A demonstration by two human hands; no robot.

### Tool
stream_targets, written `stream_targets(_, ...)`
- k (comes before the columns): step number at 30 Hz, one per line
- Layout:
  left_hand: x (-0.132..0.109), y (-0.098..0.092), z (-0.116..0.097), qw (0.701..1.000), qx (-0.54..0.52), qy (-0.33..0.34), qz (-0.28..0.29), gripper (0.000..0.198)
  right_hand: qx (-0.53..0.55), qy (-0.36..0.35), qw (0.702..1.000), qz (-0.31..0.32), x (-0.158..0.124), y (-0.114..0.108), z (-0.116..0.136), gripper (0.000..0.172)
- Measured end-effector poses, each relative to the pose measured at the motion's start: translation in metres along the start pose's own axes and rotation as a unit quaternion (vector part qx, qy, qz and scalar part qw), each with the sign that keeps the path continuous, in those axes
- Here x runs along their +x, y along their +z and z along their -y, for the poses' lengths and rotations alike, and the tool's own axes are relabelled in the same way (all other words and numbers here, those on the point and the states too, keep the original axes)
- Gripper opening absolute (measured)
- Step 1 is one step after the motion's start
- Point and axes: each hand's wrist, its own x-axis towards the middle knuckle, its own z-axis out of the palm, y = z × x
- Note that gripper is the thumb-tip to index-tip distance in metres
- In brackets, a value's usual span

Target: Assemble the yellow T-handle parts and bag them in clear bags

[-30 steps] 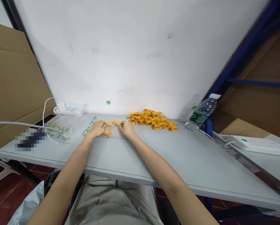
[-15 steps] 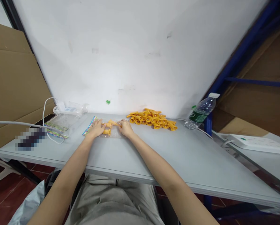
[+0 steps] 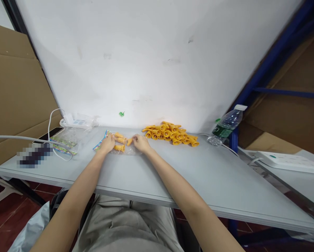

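Note:
A clear plastic bag point(image 3: 132, 150) with a colourful printed header lies flat on the table. Several yellow plastic horn-shaped pieces point(image 3: 119, 148) show through its film. At the header end, my left hand point(image 3: 109, 143) is closed on the bag, its fingers curled. My right hand point(image 3: 141, 143) pinches the opposite end of the bag, beside the tip of another yellow piece point(image 3: 130, 141). Whether the fingertips also hold that piece is hidden. To the right of my right hand, a pile of the same yellow horn-shaped pieces point(image 3: 170, 133) rests against the wall.
On the left are more printed plastic bags point(image 3: 67, 138), a white cable point(image 3: 49, 122) and a power strip point(image 3: 78, 122). A plastic water bottle point(image 3: 227, 122) leans at the right by a blue post. Another white power strip point(image 3: 291, 162) lies beyond it.
My left hand's fingers have gone from spread flat over the bag to curled at its header end. The yellow pieces in the bag have shifted, with one now apart near my right hand.

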Motion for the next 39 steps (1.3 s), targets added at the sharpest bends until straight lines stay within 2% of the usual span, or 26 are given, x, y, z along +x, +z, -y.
stream_targets(5,0.002,0.001,0.0,1.0,-0.019,-0.017,0.0,0.049,0.109,-0.071,0.989,0.064,0.011,0.005,-0.009,0.043)
stream_targets(11,0.006,0.006,0.003,0.999,0.003,0.031,-0.04,0.049,0.046,-0.1,0.989,0.095,0.017,0.005,-0.015,0.05)
stream_targets(14,0.005,0.006,0.004,0.996,0.038,0.071,-0.034,0.05,-0.017,-0.06,0.997,0.05,0.022,-0.003,-0.017,0.044)
stream_targets(17,0.003,0.005,0.004,0.994,0.072,0.077,0.022,0.05,-0.074,0.01,0.997,-0.03,0.029,-0.017,-0.024,0.034)
stream_targets(19,0.002,0.004,0.003,0.992,0.09,0.074,0.055,0.051,-0.1,0.034,0.992,-0.073,0.032,-0.026,-0.033,0.037)
stream_targets(21,0.001,0.003,0.002,0.989,0.101,0.073,0.073,0.053,-0.146,0.045,0.984,-0.09,0.033,-0.031,-0.041,0.039)
stream_targets(24,0.002,0.002,0.0,0.988,0.115,0.065,0.085,0.055,-0.219,0.03,0.975,-0.04,0.033,-0.032,-0.048,0.038)
stream_targets(28,0.001,-0.001,-0.004,0.986,0.128,0.057,0.087,0.055,-0.267,0.028,0.963,0.02,0.034,-0.025,-0.044,0.04)
stream_targets(32,-0.001,-0.003,-0.007,0.986,0.129,0.053,0.09,0.055,-0.271,0.04,0.961,0.046,0.038,-0.022,-0.04,0.041)
stream_targets(39,-0.001,-0.003,-0.007,0.986,0.134,0.062,0.077,0.054,-0.252,-0.018,0.964,0.088,0.043,-0.027,-0.052,0.044)
